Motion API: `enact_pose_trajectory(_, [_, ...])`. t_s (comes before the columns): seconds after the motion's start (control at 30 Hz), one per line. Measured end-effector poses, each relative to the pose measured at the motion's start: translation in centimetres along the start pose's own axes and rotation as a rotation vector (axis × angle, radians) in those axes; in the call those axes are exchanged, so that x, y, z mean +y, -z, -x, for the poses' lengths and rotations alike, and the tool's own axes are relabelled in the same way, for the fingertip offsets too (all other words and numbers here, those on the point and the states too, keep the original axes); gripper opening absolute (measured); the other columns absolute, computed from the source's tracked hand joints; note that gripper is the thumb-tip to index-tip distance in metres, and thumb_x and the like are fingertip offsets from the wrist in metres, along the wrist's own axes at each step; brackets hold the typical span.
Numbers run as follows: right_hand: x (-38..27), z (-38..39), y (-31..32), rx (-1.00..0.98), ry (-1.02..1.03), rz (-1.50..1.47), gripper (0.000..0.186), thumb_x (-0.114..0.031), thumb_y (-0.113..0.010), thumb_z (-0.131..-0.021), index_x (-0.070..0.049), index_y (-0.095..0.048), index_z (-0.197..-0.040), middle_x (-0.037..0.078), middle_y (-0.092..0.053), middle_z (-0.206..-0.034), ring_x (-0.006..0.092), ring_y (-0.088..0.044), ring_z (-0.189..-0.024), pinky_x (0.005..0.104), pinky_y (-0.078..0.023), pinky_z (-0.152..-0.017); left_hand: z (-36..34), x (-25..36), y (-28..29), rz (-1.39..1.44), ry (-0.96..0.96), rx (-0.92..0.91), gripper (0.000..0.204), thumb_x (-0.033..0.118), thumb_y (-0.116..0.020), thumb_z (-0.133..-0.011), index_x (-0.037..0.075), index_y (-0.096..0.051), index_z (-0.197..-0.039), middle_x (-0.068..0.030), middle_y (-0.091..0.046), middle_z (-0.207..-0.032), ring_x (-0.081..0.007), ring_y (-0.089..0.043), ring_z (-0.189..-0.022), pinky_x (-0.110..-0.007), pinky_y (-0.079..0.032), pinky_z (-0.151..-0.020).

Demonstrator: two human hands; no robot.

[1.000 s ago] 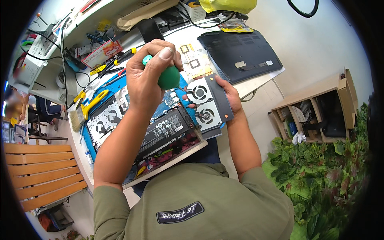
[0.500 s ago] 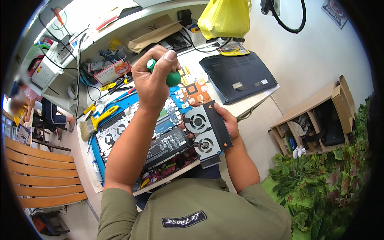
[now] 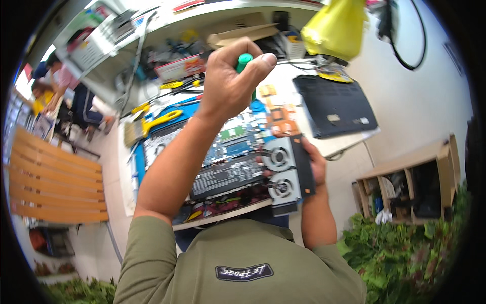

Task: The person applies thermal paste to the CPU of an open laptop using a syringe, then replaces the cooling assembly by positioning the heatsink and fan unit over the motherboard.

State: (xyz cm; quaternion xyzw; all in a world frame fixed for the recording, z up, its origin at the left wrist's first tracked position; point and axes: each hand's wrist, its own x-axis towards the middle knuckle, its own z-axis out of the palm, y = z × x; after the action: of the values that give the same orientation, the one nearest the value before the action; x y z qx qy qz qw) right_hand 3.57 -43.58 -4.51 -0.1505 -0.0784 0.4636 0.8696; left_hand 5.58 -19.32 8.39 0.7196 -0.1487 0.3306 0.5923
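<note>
My left hand (image 3: 234,83) is raised over the bench, its fingers wrapped round a green screwdriver handle (image 3: 244,62); the shaft and tip are hidden. With my right hand (image 3: 316,162) I grip a laptop cooling fan unit (image 3: 277,156), two round fans in a grey housing with a black strip along the right side. Copper-coloured plates (image 3: 283,124) show just beyond it; whether they join it, I cannot tell. To its left lies an opened laptop base (image 3: 223,180) with a black battery (image 3: 228,177) and blue circuit board (image 3: 234,147) exposed, partly behind my left forearm.
A black laptop cover (image 3: 336,106) rests at the bench's right. A yellow-handled brush (image 3: 157,122) and several tools lie on the blue mat (image 3: 185,110). Behind are a yellow bag (image 3: 334,30) and cluttered shelf. A wooden chair (image 3: 55,177) stands left, where people sit; open boxes (image 3: 405,187) stand right.
The whole view has shifted, so most things sit further right. My left hand has risen slightly away from the fan unit, still holding the screwdriver. My right hand keeps its grip.
</note>
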Motion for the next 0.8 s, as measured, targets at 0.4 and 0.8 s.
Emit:
enact_pose_trajectory(0.4, [-2.3,3.7,1.4,0.163,0.139,0.084,0.065,-0.051,-0.039,-0.11,-0.005,-0.043,-0.156,0.038,-0.05,-0.146,0.0539,-0.058,-0.128,0.0583,-0.057,-0.091,4.9,-9.0,27.4,-1.354,0.331,-0.407,0.029,0.015,-0.075,-0.088,0.007,-0.063,-0.114,-0.0199,-0.072,-0.106,-0.0408,-0.069,-0.102,-0.05,-0.053,-0.09])
enact_pose_trajectory(0.8, [-7.0,0.0,2.6,0.325,0.088,0.359,0.048,-0.028,-0.043,-0.115,0.01,-0.054,-0.142,0.024,-0.07,-0.13,0.0316,-0.075,-0.111,0.0441,-0.063,-0.096,7.9,-8.2,26.4,-1.243,0.091,-0.3,0.044,0.029,-0.082,-0.09,0.006,-0.068,-0.124,-0.0141,-0.068,-0.113,-0.0339,-0.064,-0.111,-0.042,-0.052,-0.095])
